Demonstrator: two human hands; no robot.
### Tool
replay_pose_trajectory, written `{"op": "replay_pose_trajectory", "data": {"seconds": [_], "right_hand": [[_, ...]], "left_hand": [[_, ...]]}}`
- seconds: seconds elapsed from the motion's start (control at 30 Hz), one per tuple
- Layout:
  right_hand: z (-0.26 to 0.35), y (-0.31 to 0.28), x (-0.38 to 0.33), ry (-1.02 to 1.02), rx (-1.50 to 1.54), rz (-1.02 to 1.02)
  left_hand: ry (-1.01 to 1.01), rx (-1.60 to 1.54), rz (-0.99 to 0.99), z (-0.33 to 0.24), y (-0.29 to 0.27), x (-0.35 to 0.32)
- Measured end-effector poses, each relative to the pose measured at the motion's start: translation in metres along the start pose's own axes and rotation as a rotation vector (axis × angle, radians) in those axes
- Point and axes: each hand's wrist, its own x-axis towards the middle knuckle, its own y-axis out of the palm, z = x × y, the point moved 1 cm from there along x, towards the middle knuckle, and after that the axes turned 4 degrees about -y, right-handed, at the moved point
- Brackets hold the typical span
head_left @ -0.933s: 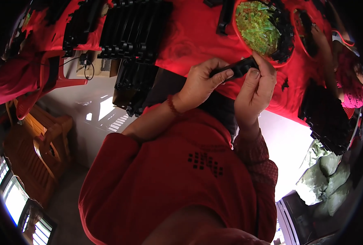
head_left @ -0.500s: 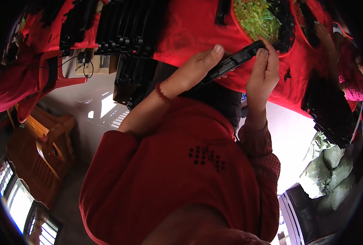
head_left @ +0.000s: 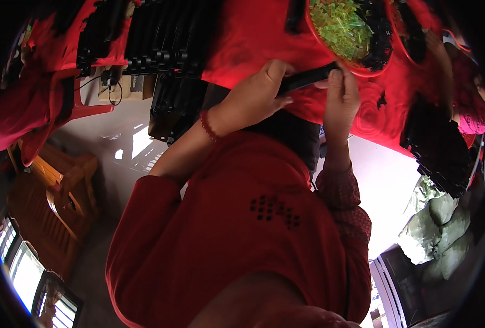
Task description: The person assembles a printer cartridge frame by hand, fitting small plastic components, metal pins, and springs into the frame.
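Observation:
A long, narrow black plastic piece (head_left: 308, 78) is held between my two hands at the table's near edge. My left hand (head_left: 253, 100) is wrapped round its left end, thumb on top. At the other end, my right hand (head_left: 341, 98) pinches the tip between thumb and fingers. Just beyond my right hand stands a round basin with an orange-red rim (head_left: 365, 72). Small translucent yellow-green pieces (head_left: 341, 30) fill its left part, and small black parts (head_left: 382, 38) lie along its right side.
Many long black pieces (head_left: 160, 38) are lined up at the far left of the red tablecloth (head_left: 242, 41). A dark heap (head_left: 436, 142) hangs at the right edge, near another person's arm (head_left: 442, 65). Pale sacks (head_left: 439, 229) and a wooden chair (head_left: 51, 213) stand on the floor.
The black piece has turned, showing a smoother side and lying flatter. My left hand has shifted left and closed more around it; my right hand has moved slightly left and down.

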Motion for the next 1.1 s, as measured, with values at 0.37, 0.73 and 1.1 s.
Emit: {"op": "replay_pose_trajectory", "data": {"seconds": [0.37, 0.73, 1.1], "right_hand": [[-0.02, -0.016, 0.066, -0.461, -0.368, -0.079], [-0.026, 0.001, 0.104, -0.668, -0.918, 0.143], [-0.018, -0.009, 0.092, -0.662, -0.774, 0.123]], "left_hand": [[0.194, 0.577, -0.135, 0.01, 0.003, 0.023], [0.218, 0.675, -0.224, 0.015, 0.004, 0.026], [0.187, 0.655, -0.204, 0.018, 0.008, 0.026]]}}
